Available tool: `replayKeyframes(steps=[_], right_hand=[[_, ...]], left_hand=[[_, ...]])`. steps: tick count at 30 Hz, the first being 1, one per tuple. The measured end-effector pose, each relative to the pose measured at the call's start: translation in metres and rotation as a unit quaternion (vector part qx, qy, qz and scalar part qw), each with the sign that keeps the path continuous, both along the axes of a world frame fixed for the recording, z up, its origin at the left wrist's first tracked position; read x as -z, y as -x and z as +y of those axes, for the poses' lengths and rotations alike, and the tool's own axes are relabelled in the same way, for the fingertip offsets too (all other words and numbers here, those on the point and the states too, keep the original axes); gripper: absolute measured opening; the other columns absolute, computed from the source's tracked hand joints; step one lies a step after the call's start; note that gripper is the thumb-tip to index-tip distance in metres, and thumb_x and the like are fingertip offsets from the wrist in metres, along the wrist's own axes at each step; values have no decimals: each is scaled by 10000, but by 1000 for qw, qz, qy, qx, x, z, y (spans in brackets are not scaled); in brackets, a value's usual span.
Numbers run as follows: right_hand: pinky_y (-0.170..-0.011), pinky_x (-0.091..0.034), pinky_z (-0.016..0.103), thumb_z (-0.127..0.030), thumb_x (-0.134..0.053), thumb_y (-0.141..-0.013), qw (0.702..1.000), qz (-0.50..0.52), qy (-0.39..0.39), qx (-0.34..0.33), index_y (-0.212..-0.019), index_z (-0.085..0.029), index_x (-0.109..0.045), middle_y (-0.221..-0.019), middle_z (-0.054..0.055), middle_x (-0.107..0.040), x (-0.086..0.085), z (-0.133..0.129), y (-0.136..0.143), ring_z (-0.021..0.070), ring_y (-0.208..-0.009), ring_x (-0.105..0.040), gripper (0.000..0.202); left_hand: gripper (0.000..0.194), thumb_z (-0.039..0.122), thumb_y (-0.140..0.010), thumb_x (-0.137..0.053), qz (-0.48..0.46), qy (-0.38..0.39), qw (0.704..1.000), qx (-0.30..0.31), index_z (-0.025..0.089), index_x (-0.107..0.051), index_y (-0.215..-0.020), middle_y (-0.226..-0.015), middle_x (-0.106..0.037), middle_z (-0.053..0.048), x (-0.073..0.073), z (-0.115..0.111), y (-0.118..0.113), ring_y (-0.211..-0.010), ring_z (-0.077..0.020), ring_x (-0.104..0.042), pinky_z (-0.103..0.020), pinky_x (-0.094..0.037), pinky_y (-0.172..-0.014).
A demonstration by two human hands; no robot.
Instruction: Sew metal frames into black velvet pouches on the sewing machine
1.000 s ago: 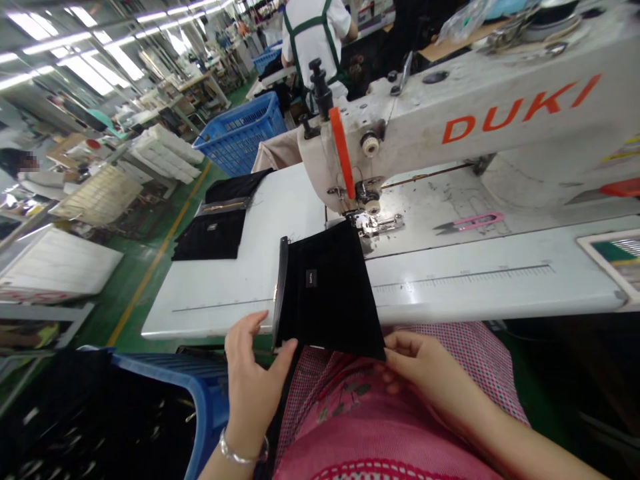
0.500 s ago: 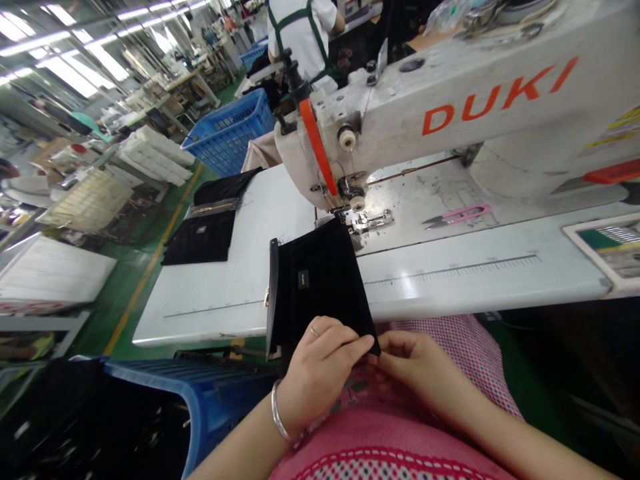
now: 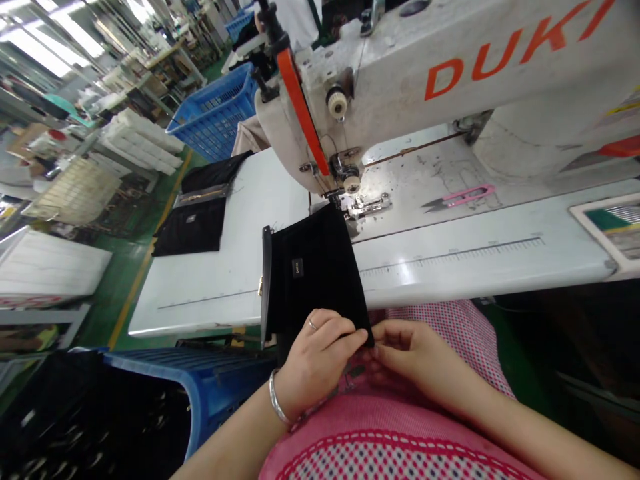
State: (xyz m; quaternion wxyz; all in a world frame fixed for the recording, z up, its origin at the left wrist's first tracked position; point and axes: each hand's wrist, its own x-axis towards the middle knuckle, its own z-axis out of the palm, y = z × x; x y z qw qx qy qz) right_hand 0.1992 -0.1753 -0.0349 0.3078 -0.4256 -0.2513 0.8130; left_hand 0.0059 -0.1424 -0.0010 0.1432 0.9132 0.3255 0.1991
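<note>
In the head view, red letters on the sewing machine read "DUKI", the I cut off at the top edge. The black cloth piece lay from the needle area over the front edge of the table; its label was too small to read. The left hand, fingers curled, pinched its lower right corner; the right hand pinched there too, its lower fingers hidden.
</note>
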Motion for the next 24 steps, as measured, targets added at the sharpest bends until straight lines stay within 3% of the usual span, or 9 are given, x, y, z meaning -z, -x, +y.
replayKeyframes(steps=[3, 7, 16, 19, 22, 24], right_hand=[[-693, -516, 300, -313, -630, -802, 998, 57, 11, 7, -828, -177, -653, -804, 25, -688, -1, 0, -3, 149, -701, -646, 140], [-638, -508, 279, -399, -609, -847, 997, 80, 12, 15, -821, -145, -664, -773, 51, -685, -2, 1, -3, 142, -646, -639, 261], [-637, -510, 280, -422, -713, -765, 990, 125, 60, 28, -800, -156, -612, -788, 39, -669, -7, 2, 0, 128, -646, -610, 286], [-639, -503, 277, -430, -755, -725, 991, 109, 69, 27, -781, -165, -574, -744, 12, -647, -7, 1, 1, 116, -615, -595, 326], [-639, -504, 287, -465, -693, -775, 997, 75, 28, -6, -769, -178, -542, -721, 1, -625, -6, 1, -1, 120, -603, -589, 324], [-654, -511, 304, -419, -613, -843, 995, -40, -85, -32, -785, -190, -547, -738, 12, -619, -5, 1, -4, 141, -651, -596, 245]], left_hand=[[219, 135, -936, -504, 9, -5, 1000, 7, 174, -637, -1105, -961, -644, -50, 2, 0, 2, -907, -168, -524, -322, -479, -838], [238, 117, -930, -509, -7, -6, 1000, 4, 183, -627, -1125, -958, -647, -41, 5, -1, 3, -918, -170, -522, -320, -474, -839], [237, 120, -912, -529, -35, -15, 999, -15, 196, -638, -1107, -923, -650, -34, 8, -3, 5, -907, -157, -544, -299, -492, -835], [266, 99, -885, -505, -6, -18, 1000, 3, 171, -624, -1112, -962, -644, -64, 7, -2, 4, -923, -182, -540, -353, -481, -850], [220, 115, -876, -512, 35, -62, 997, 11, 154, -619, -1066, -969, -635, -77, 6, -2, 1, -925, -200, -532, -389, -460, -851], [181, 116, -899, -507, 31, -81, 996, 9, 145, -615, -1041, -939, -628, -68, 6, -1, -1, -897, -186, -522, -360, -463, -831]])
